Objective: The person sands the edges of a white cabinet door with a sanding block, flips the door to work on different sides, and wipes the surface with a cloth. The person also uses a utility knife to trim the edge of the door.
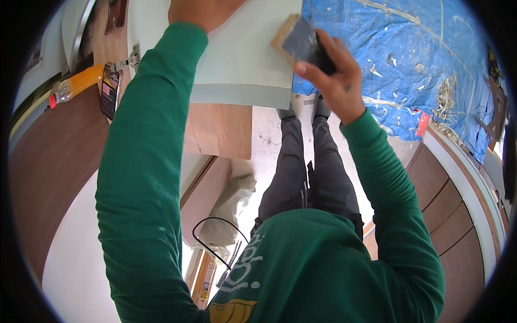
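Note:
My right hand (336, 75) grips a sanding block (302, 44), a wooden block with dark grey sandpaper on its face. Thumb and fingers close round its sides. The block is tilted at the right edge of a pale cabinet door panel (242, 59); whether it touches the panel I cannot tell. At the upper edge, my left hand (202, 12) is over the panel, its fingers cut off by the frame. A metal hinge (132, 60) is fixed to the panel's left side.
Beneath the panel is a wooden board (221, 129). To the left lie an orange drink bottle (81, 83) and a phone (110, 91). A dusty blue tarp (388, 48) covers the floor at far right. A bag (226, 210) and a black cable loop (207, 219) are below.

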A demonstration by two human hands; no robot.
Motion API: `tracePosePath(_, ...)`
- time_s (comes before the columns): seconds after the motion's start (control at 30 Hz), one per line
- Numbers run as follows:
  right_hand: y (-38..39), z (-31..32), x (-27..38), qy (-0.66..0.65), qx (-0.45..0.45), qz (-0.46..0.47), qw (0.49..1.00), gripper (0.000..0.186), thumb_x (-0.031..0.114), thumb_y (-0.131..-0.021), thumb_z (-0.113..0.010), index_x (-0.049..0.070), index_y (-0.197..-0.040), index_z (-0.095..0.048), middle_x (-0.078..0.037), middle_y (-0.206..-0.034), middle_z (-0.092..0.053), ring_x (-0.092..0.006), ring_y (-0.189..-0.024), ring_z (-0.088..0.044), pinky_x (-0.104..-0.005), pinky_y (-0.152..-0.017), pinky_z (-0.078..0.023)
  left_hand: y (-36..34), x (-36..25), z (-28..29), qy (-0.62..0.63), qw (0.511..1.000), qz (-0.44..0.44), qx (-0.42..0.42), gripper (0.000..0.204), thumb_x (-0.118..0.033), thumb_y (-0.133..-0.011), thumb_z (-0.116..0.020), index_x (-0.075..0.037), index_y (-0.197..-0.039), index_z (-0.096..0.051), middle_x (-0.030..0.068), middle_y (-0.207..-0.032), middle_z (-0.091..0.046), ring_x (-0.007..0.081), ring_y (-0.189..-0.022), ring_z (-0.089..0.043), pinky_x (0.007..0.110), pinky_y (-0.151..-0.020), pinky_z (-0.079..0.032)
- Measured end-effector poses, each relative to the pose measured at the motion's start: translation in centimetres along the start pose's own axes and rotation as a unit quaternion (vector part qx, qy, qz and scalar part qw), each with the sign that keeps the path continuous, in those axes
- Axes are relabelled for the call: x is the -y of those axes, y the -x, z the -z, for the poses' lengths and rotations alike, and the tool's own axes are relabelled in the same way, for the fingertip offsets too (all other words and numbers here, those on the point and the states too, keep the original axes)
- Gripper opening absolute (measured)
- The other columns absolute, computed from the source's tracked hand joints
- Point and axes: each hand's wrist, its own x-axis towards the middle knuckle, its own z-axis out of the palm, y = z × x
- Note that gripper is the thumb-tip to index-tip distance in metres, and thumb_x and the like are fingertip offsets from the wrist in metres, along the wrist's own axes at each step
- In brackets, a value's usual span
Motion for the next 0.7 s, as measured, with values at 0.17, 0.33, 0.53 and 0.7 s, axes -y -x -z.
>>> tracePosePath(0.17,4.0,-0.2,-0.1,0.038,0.012,0.038,0.999,0.073,0.027,-0.078,-0.091,-0.004,-0.136,-0.060,-0.012,-0.102,-0.062,-0.0201,-0.094,-0.063,-0.0310,-0.085,-0.052,0.3,0.2,0.3,0.006,1.000,0.010,0.005,0.084,-0.065,-0.094,-0.061,-0.005,-0.151,-0.050,0.0279,-0.159,-0.041,0.0430,-0.149,-0.035,0.056,-0.123,-0.024)
tracePosePath(0.33,1.1,-0.3,-1.2,0.075,-0.051,0.042,0.995,0.065,0.033,-0.083,-0.088,-0.008,-0.127,-0.064,-0.014,-0.106,-0.066,-0.0185,-0.097,-0.063,-0.0304,-0.087,-0.052,0.2,-0.2,0.2,0.012,1.000,0.006,-0.004,0.082,-0.064,-0.094,-0.061,-0.005,-0.150,-0.051,0.0276,-0.158,-0.042,0.0428,-0.149,-0.035,0.055,-0.124,-0.023)
tracePosePath(0.53,-4.6,2.7,1.6,-0.165,-0.099,-0.108,0.975,0.050,0.029,-0.104,-0.065,-0.004,-0.140,-0.056,-0.008,-0.111,-0.068,-0.0121,-0.096,-0.061,-0.0278,-0.084,-0.052,0.4,-0.1,0.5,0.020,0.999,-0.005,0.034,0.083,-0.065,-0.097,-0.057,-0.003,-0.151,-0.049,0.0264,-0.160,-0.040,0.0427,-0.151,-0.032,0.056,-0.125,-0.021)
tracePosePath(0.7,2.0,6.7,-0.4,-0.188,-0.089,-0.178,0.962,0.048,0.027,-0.105,-0.061,-0.003,-0.142,-0.052,-0.011,-0.108,-0.067,-0.0159,-0.088,-0.062,-0.0315,-0.078,-0.052,6.9,-5.6,2.0,0.043,0.990,-0.105,0.087,0.106,-0.075,-0.094,-0.050,0.003,-0.161,-0.026,0.0227,-0.169,-0.024,0.0408,-0.157,-0.021,0.061,-0.126,-0.012)
